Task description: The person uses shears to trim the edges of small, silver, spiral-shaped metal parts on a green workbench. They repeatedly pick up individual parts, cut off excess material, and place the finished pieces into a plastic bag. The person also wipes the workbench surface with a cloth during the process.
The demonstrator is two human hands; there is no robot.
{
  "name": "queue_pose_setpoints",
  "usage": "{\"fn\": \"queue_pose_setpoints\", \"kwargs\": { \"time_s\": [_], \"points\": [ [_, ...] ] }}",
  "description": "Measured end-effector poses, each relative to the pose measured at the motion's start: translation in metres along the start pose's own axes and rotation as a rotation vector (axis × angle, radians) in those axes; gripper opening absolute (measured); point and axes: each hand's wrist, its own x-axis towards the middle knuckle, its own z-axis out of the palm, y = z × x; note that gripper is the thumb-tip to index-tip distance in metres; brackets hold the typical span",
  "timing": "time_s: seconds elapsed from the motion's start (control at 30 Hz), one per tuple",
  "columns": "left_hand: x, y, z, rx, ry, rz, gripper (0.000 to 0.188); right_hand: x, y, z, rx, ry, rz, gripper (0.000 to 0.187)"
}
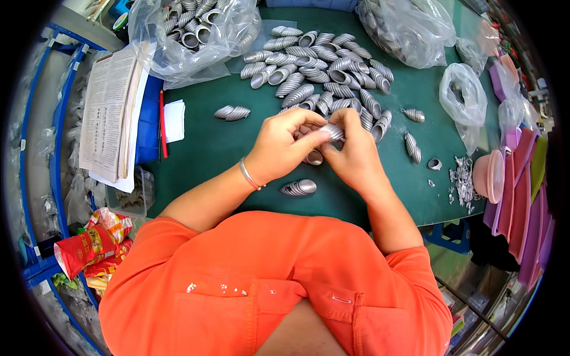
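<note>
Closest to the person's shirt, just short of the left hand [280,143], a lone grey piece [298,188] lies on the green worktop [202,185]. Above it, the left hand and the right hand [356,155] both pinch one spiral-ribbed grey piece [336,132] between thumbs and fingers. Another tube [313,157] shows just under them, partly covered.

How far along things are is hard to judge from here: one piece is being handled, while dozens lie about, and I can't tell finished ones from unfinished. Pale scraps [465,181] well to the right of the right hand suggest to me that some trimming is done; nearer that hand sits a short ring [435,164].

As for containers, the clear tub [148,199], well left of the left hand, holds greyish stuff I can't make out. The pink cup [496,172] beyond the scraps hides its contents. A small clear bag [472,123], right of the right hand, has something dark inside. Past both hands spreads the loose heap [314,62]; farther off, a big clear bag [240,44] to the left brims with similar tubes, and another bag [424,32] to the right bulges with grey pieces.
</note>
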Motion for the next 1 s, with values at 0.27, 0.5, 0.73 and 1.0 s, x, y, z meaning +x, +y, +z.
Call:
{"fn": "queue_pose_setpoints", "kwargs": {
  "time_s": [0.27,0.5,0.73,1.0],
  "points": [
    [-0.002,0.003,-0.011,-0.420,0.095,-0.166,0.019,-0.007,0.010,-0.019,0.880,-0.177,0.258,0.026],
    [-0.002,0.005,-0.006,-0.060,0.138,0.318,0.032,-0.012,0.008,-0.012,0.976,-0.095,0.095,0.027],
    [-0.013,0.019,-0.004,-0.056,0.033,0.373,0.047,-0.018,0.013,-0.003,1.142,-0.054,-0.060,0.031],
    [-0.012,0.017,-0.008,0.043,-0.020,0.350,0.041,-0.018,0.012,-0.002,0.984,0.057,-0.173,0.029]
  ]
}}
